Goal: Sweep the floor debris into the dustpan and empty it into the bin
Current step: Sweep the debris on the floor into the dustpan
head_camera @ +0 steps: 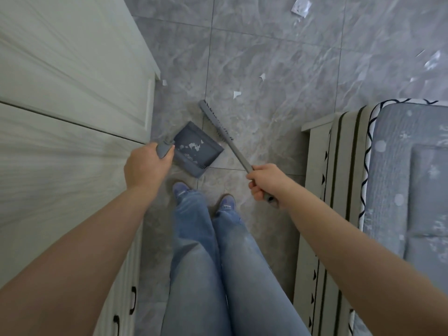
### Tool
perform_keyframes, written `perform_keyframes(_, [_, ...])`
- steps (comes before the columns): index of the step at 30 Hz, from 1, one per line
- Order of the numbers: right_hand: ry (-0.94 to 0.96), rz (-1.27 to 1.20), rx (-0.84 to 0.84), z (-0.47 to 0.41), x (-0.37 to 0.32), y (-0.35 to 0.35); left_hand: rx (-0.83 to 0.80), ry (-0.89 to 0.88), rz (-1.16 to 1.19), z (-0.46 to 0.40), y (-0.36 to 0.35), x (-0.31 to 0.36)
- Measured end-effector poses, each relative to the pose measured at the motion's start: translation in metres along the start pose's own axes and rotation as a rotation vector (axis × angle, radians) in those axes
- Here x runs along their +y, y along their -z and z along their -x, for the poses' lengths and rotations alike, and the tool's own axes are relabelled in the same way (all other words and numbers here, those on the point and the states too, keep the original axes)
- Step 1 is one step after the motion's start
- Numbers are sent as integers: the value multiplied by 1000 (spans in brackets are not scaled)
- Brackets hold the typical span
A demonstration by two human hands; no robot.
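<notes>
My left hand (pixel 145 166) holds the grey handle of the dustpan (pixel 197 151), fingers curled around it. The dustpan is low over the floor (pixel 278 69), just in front of my shoes, and several white paper scraps (pixel 191 147) lie inside it. My right hand (pixel 265 181) grips the handle of the broom (pixel 225 134); the broom head points away from me and stands just beside the open edge of the dustpan, on its right.

More paper pieces (pixel 236 94) are on the grey tiles ahead, near the broom head, and one small piece lies close to the corner of the white cabinet (pixel 72 93). Bigger scraps (pixel 300 6) are farther away, at the top and the upper right of the view.

The passage where I stand is narrow: the cabinet closes the left side and the edge of the bed (pixel 400 178) with its mattress closes the right side. My legs in jeans (pixel 206 263) fill most of the gap between them. In front of the dustpan the floor opens wider. I cannot see a bin from here.
</notes>
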State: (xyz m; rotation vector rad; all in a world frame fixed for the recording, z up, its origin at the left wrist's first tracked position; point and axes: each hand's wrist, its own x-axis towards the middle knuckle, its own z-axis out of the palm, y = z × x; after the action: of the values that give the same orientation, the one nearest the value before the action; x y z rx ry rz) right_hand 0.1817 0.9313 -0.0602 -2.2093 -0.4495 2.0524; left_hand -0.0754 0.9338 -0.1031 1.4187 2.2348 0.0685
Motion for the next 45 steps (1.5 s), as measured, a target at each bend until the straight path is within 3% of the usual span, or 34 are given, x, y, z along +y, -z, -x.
perform_keyframes(8, [-35,-26,133,-40,-80,4,-11,34,58,-10,29,-21])
perform_keyframes(16, [50,317,202,-103,-137,-31,25,33,109,-35,39,-42])
perform_keyframes(25, [47,511,39,-92,-60,-124,15,94,153,-43,28,-43])
perform_keyframes(32, [27,289,-45,-43,-22,-160,-33,144,175,-45,47,-42])
perform_keyframes(38, [278,758,99,-43,-92,-147,-13,223,212,-55,65,-39])
perform_keyframes(45, [303,1030,155,-72,-181,-145,-21,249,250,-65,53,-40])
